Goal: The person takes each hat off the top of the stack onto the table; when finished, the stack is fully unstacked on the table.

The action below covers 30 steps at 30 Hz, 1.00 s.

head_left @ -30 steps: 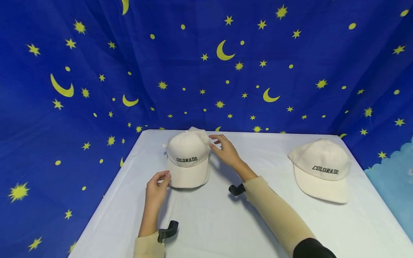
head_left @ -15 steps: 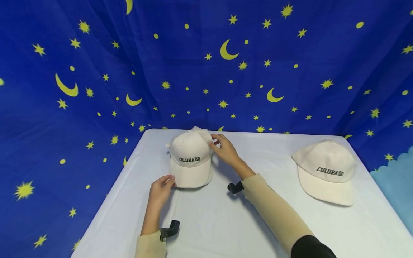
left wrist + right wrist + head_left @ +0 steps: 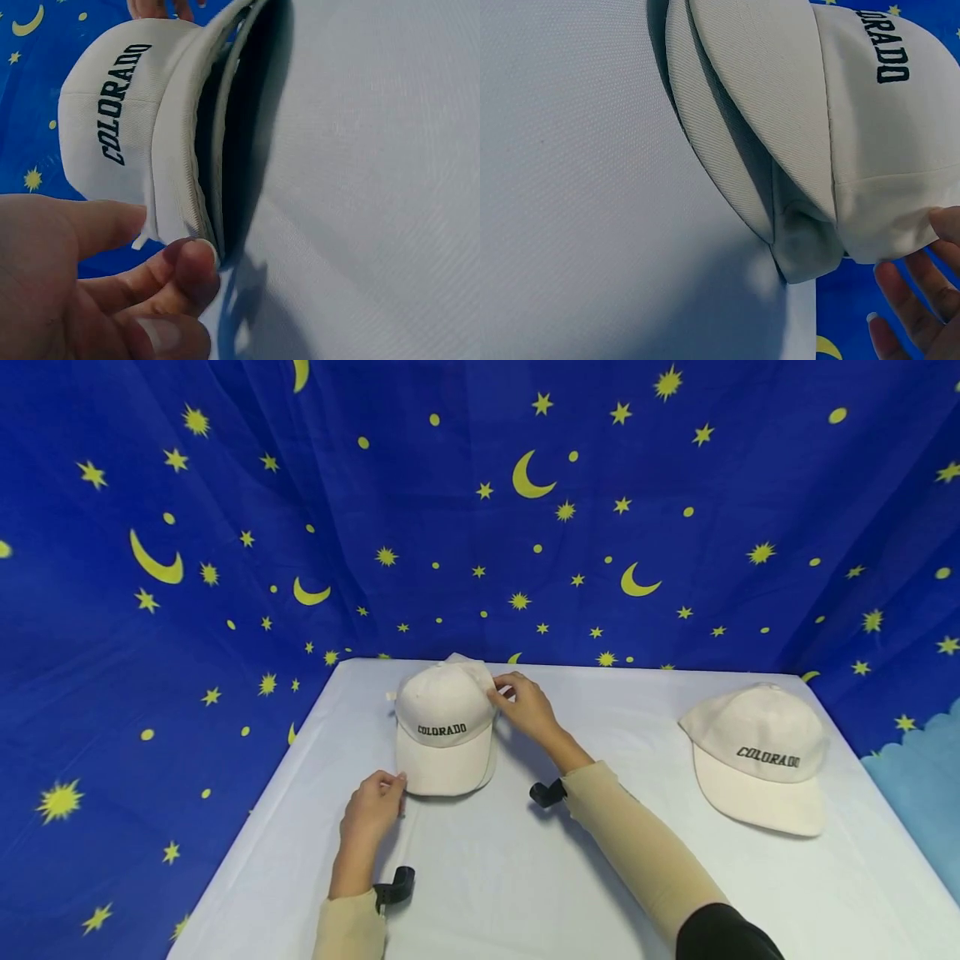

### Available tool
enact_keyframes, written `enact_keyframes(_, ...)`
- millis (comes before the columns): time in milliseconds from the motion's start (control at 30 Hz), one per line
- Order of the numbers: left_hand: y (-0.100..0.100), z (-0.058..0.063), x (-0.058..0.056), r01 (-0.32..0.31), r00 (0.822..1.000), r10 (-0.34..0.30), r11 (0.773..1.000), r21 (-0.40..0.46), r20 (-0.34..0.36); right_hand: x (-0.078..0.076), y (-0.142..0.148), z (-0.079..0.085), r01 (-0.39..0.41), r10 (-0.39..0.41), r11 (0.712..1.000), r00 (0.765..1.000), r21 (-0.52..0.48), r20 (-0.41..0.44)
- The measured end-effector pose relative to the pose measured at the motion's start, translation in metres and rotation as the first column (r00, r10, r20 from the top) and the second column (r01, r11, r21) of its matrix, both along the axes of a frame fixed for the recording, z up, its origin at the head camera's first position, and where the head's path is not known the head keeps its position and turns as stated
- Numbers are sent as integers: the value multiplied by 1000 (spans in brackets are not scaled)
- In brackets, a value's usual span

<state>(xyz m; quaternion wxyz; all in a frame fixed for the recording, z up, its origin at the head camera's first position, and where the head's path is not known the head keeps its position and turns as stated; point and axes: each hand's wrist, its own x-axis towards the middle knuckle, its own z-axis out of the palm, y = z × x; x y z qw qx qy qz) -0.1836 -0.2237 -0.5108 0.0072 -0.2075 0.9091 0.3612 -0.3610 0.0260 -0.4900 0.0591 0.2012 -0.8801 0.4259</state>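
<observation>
A cream baseball cap (image 3: 442, 764) lettered COLORADO sits at the back left of the table, on top of a second light cap (image 3: 727, 165) whose brim shows below. My left hand (image 3: 371, 810) is at the left edge of the upper brim; in the left wrist view its curled fingers (image 3: 196, 271) pinch the brim's corner. At the right side of the crown, my right hand (image 3: 528, 708) holds the upper cap's lower edge, the thumb outside and the fingers behind it. Part of those fingers is hidden by the cap. The lower cap is mostly covered.
Another cream COLORADO cap (image 3: 757, 760) lies on the right side of the white table (image 3: 480, 877). A blue cloth (image 3: 465, 518) with yellow stars and moons hangs behind the table. Light blue fabric (image 3: 915, 785) shows at the right edge.
My left hand has moved from beside the brim in to its left edge. The right thumb and fingers have come closer together on the crown. The view has shifted slightly.
</observation>
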Motion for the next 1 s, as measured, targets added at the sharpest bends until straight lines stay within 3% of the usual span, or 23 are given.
enact_keyframes(133, 0, 0, -2, 54, 998, -50, 995, -80, 50, 0, 0, 0, 1, -1, 1000, 1000, 5, 11)
enact_keyframes(267, 1, 0, -4, 50, 996, -42, 994, -98, 83, -1, 0, -1, -2, 2, 1000, 1000, 2, 11)
enact_keyframes(433, 0, -3, -7, 43, 995, -41, 999, -19, 93, -2, 1, -1, 3, -3, 1000, 1000, -15, 3)
enact_keyframes(733, -4, -11, -8, 43, 999, -44, 981, 188, -2, -4, 2, 0, 39, -40, 998, 999, -54, -16)
enact_keyframes(833, -6, -14, -8, 34, 999, -25, 951, 307, -35, -4, 2, 0, 45, -46, 997, 999, -69, -15)
enact_keyframes(1000, -8, -18, -7, 25, 998, 9, 857, 515, -63, -6, 1, 0, 45, -48, 995, 999, -88, -27)
